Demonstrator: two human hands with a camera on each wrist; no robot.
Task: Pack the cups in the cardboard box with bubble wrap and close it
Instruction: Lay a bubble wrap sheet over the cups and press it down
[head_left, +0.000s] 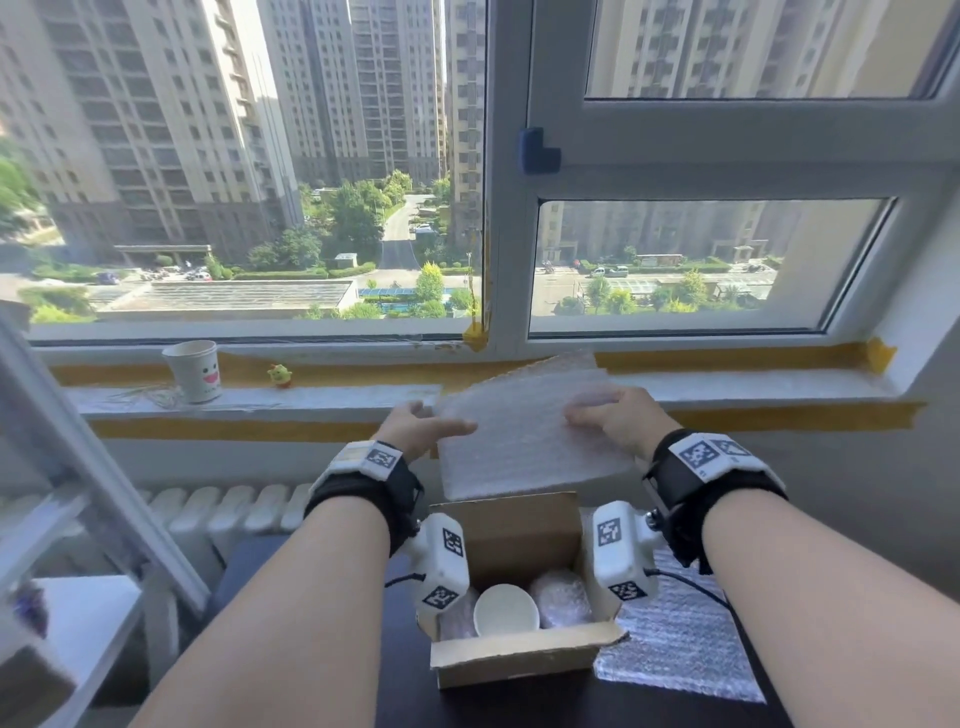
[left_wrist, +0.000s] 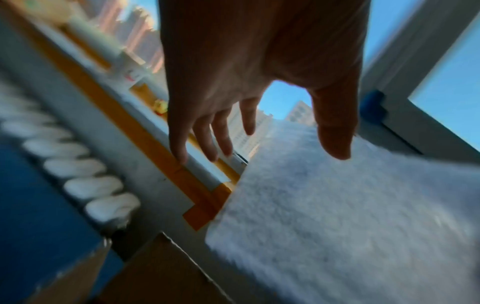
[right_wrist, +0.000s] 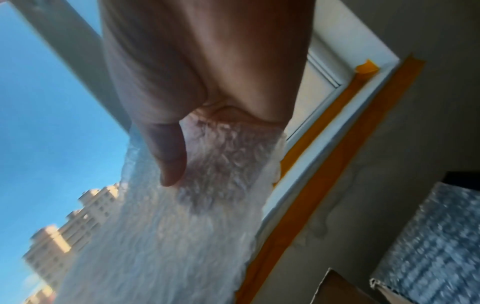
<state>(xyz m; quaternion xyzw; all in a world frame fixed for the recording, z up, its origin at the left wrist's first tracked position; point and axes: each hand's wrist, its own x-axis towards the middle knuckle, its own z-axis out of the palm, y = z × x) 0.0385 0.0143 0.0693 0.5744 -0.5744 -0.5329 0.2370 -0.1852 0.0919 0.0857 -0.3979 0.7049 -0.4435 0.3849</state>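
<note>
Bubble wrap (head_left: 524, 436) hangs above the open box (head_left: 519, 660), pinched in my right hand (head_left: 613, 418); my left hand (head_left: 421, 428), fingers spread and loose, seems only to touch its edge, though blur hides the contact. Inside the box sit a bare cup (head_left: 506, 609) and wrapped ones (head_left: 563, 597).

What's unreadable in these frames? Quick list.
- Left side of the cardboard box, head view: left wrist camera covers it.
- Right hand fingers, right wrist view: behind the bubble wrap sheet.
- Left hand contact with the sheet, left wrist view: blurred.
</note>
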